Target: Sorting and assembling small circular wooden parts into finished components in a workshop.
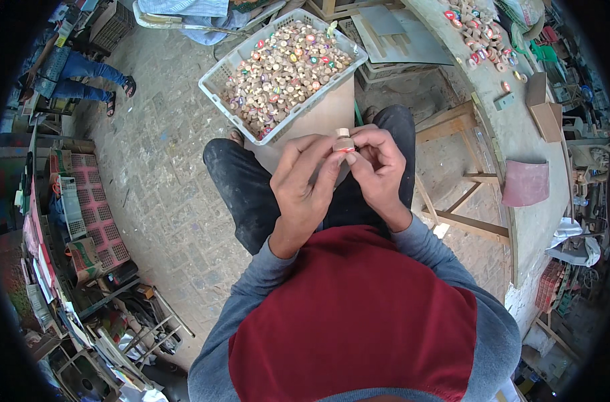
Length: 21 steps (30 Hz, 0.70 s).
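Observation:
Between my fingertips, above my lap, is a small round wooden piece [344,143] with a narrower pale peg on top and a red band or face low on its near side. It looks like a stamp or knob, though I cannot tell which. My left hand [306,175] pinches it from the left with thumb and fingers. From the right, the thumb and curled fingers of my right hand [380,164] grip it too. Just beyond my knees stands a white plastic crate [219,100], heaped with many similar wooden pieces [281,74], some with coloured faces.
A long worktable [529,174] curves along my right, bearing more wooden pieces [479,40], a reddish sheet [525,183] and a cardboard piece [543,107]. Its wooden legs [466,214] stand near my right knee. Another person [84,70] is at the far left. Stacked crates [94,208] line the left side.

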{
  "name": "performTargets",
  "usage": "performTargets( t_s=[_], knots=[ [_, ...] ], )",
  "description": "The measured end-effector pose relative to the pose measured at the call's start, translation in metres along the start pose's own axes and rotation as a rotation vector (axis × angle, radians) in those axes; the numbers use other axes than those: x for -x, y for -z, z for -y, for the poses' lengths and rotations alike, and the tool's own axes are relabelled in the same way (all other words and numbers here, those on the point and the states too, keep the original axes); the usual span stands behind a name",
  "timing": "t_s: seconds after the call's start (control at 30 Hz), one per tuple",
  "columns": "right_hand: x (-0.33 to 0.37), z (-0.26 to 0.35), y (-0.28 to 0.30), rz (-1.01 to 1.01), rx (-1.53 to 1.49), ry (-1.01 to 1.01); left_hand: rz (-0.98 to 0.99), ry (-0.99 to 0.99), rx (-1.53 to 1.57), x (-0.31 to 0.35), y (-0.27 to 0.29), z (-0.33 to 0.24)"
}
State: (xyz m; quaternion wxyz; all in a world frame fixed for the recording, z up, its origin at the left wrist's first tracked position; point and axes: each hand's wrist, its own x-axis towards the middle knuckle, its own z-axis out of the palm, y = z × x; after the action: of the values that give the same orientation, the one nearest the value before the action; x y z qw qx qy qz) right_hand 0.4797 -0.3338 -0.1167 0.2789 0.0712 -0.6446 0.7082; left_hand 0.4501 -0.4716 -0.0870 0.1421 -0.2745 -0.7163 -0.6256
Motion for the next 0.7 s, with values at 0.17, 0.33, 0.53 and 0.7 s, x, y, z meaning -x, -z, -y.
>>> performTargets(
  t_s=[0.17, 0.33, 0.53, 0.7],
  knots=[
    [-0.006, 0.006, -0.006, -0.076, -0.653, -0.363, -0.08, 0.074, 0.229, 0.002, -0.009, 0.005],
    [-0.012, 0.012, -0.008, -0.085, -0.809, -0.525, -0.037, 0.116, 0.189, 0.001, -0.003, 0.008],
    [-0.014, 0.016, -0.009, -0.062, -0.94, -0.781, -0.055, 0.26, 0.302, -0.01, 0.003, 0.011],
    [-0.015, 0.022, -0.009, 0.028, -1.055, -0.932, 0.095, 0.303, 0.543, -0.008, 0.014, 0.024]
  ],
)
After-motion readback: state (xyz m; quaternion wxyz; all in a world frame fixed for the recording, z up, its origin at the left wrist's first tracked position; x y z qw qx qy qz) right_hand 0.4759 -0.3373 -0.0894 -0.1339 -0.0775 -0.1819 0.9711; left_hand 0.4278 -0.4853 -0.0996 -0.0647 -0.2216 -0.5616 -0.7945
